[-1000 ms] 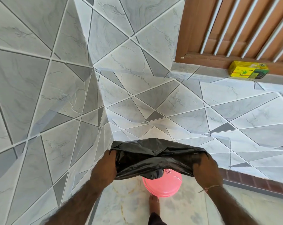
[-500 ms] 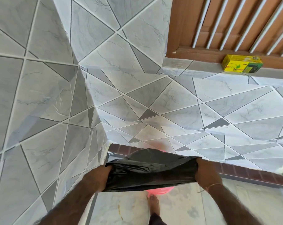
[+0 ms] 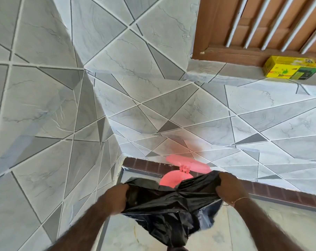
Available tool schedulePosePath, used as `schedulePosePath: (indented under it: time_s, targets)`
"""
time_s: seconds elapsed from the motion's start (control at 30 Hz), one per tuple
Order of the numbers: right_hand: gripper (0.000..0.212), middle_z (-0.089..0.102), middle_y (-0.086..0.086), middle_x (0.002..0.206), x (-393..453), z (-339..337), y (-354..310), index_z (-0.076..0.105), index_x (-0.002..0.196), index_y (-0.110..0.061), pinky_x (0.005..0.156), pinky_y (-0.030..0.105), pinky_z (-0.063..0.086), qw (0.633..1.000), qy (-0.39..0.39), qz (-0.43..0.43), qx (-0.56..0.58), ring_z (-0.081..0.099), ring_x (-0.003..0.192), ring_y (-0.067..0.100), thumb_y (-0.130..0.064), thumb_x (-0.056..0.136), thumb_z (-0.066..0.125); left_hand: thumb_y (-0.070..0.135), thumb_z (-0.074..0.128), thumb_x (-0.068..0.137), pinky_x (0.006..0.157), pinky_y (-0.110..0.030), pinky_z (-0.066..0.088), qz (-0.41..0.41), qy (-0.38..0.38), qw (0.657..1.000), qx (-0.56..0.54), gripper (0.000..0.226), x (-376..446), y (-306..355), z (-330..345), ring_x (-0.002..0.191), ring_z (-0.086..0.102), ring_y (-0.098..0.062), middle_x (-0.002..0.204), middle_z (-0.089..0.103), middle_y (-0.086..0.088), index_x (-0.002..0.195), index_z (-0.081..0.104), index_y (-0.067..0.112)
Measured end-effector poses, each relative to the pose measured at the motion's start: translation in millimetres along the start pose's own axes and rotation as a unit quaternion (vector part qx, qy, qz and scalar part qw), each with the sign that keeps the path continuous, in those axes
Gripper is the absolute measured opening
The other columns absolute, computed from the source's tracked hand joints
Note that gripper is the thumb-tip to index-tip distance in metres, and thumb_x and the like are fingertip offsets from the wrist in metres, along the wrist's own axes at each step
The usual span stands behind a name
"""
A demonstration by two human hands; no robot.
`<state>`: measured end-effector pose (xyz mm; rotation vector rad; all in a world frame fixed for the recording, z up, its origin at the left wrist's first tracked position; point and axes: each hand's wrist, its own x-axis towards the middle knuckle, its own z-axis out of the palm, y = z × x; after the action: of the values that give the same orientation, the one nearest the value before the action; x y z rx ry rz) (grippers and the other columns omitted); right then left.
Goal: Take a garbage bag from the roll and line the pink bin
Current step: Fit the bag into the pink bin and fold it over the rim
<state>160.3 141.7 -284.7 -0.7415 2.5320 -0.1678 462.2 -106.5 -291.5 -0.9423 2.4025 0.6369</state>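
A black garbage bag [image 3: 169,205] is stretched open between my two hands, low in the middle of the view. My left hand [image 3: 115,198] grips its left rim and my right hand [image 3: 229,189] grips its right rim. The bag hangs down in crumpled folds and hides most of the pink bin [image 3: 171,179] behind it. The bin stands on the floor in the tiled corner, its pink lid [image 3: 188,164] flipped up against the wall. A yellow box of bin bags [image 3: 290,70] lies on the window sill at upper right.
Grey tiled walls meet in a corner at left. A brown brick skirting [image 3: 273,192] runs along the wall base. A wooden window frame with white bars [image 3: 258,24] sits above the sill. The marble floor [image 3: 258,230] lies below.
The view has tilted up and the lid now shows above the bag. Both hands have kept their grip while the bag dropped lower and hangs looser in front of the bin.
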Motion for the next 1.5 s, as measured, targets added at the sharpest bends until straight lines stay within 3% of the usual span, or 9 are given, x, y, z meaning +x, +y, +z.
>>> schedulePosePath:
  time_s: [0.13, 0.33, 0.47, 0.77, 0.87, 0.97, 1.17, 1.37, 1.5]
  targets:
    - [0.033, 0.061, 0.016, 0.116, 5, 12, 4, 0.063, 0.104, -0.009, 0.090, 0.039, 0.050, 0.998, 0.043, 0.011, 0.033, 0.059, 0.104, 0.036, -0.009, 0.072, 0.056, 0.015, 0.064, 0.076, 0.097, -0.034, 0.050, -0.009, 0.071, 0.995, -0.075, 0.052, 21, 26, 13, 0.111, 0.061, -0.023, 0.131, 0.054, 0.001, 0.125, 0.048, 0.024]
    - [0.051, 0.039, -0.001, 0.152, 20, 41, 27, 0.058, 0.123, -0.015, 0.088, 0.043, 0.053, 0.988, 0.064, 0.058, 0.125, 0.064, 0.103, 0.039, 0.000, 0.075, 0.051, 0.001, 0.052, 0.086, 0.098, -0.034, 0.047, -0.042, 0.109, 0.986, -0.118, 0.053, 52, 79, 18, 0.113, 0.060, -0.025, 0.141, 0.044, -0.001, 0.134, 0.040, 0.019]
    - [0.057, 0.032, -0.005, 0.155, 33, 59, 38, 0.057, 0.122, -0.017, 0.084, 0.042, 0.053, 0.982, 0.051, 0.070, 0.166, 0.066, 0.100, 0.036, 0.003, 0.070, 0.050, 0.000, 0.055, 0.083, 0.096, -0.037, 0.050, -0.040, 0.131, 0.982, -0.132, 0.055, 80, 96, 20, 0.113, 0.060, -0.027, 0.145, 0.041, -0.002, 0.133, 0.040, 0.018]
    - [0.062, 0.011, -0.011, 0.162, 68, 85, 39, 0.042, 0.140, -0.025, 0.088, 0.039, 0.049, 0.978, 0.009, 0.083, 0.192, 0.058, 0.118, 0.035, -0.005, 0.081, 0.044, -0.009, 0.053, 0.077, 0.100, -0.041, 0.047, -0.037, 0.111, 0.984, -0.134, 0.067, 143, 114, 34, 0.120, 0.055, -0.030, 0.146, 0.037, -0.006, 0.139, 0.038, 0.015]
    - [0.061, 0.008, -0.014, 0.162, 81, 111, 59, 0.035, 0.143, -0.026, 0.088, 0.040, 0.050, 0.976, -0.007, 0.133, 0.172, 0.061, 0.112, 0.036, -0.010, 0.085, 0.044, -0.003, 0.054, 0.080, 0.092, -0.044, 0.052, -0.072, 0.088, 0.987, -0.115, 0.059, 164, 94, 51, 0.112, 0.060, -0.033, 0.144, 0.038, -0.008, 0.135, 0.041, 0.016]
    - [0.064, 0.004, -0.010, 0.162, 92, 143, 88, 0.029, 0.147, -0.024, 0.086, 0.042, 0.053, 0.977, -0.048, 0.162, 0.132, 0.060, 0.115, 0.032, -0.012, 0.087, 0.050, 0.005, 0.055, 0.086, 0.098, -0.046, 0.050, -0.102, 0.052, 0.990, -0.083, 0.053, 183, 66, 77, 0.119, 0.058, -0.032, 0.148, 0.036, -0.007, 0.135, 0.041, 0.021]
    - [0.063, 0.033, 0.002, 0.150, 106, 207, 98, 0.035, 0.135, -0.022, 0.077, 0.041, 0.055, 0.970, -0.095, 0.216, 0.066, 0.065, 0.094, 0.036, -0.010, 0.078, 0.058, 0.007, 0.043, 0.086, 0.087, -0.045, 0.054, -0.087, -0.006, 0.989, -0.116, 0.046, 218, 53, 139, 0.103, 0.061, -0.029, 0.130, 0.042, 0.002, 0.125, 0.036, 0.030]
    - [0.055, 0.042, 0.001, 0.147, 137, 246, 75, 0.040, 0.134, -0.024, 0.080, 0.039, 0.052, 0.963, -0.050, 0.226, 0.137, 0.061, 0.094, 0.038, -0.011, 0.081, 0.050, 0.018, 0.071, 0.078, 0.093, -0.040, 0.053, -0.049, -0.025, 0.992, -0.117, 0.083, 254, 62, 176, 0.117, 0.057, -0.028, 0.142, 0.037, -0.005, 0.144, 0.021, 0.030]
    - [0.053, 0.041, -0.003, 0.148, 159, 251, 58, 0.041, 0.135, -0.023, 0.071, 0.029, 0.041, 0.963, -0.035, 0.199, 0.177, 0.060, 0.087, 0.033, -0.016, 0.085, 0.058, 0.019, 0.070, 0.080, 0.094, -0.044, 0.052, -0.026, 0.009, 0.994, -0.108, 0.080, 280, 67, 186, 0.113, 0.060, -0.033, 0.137, 0.041, -0.010, 0.144, 0.023, 0.029]
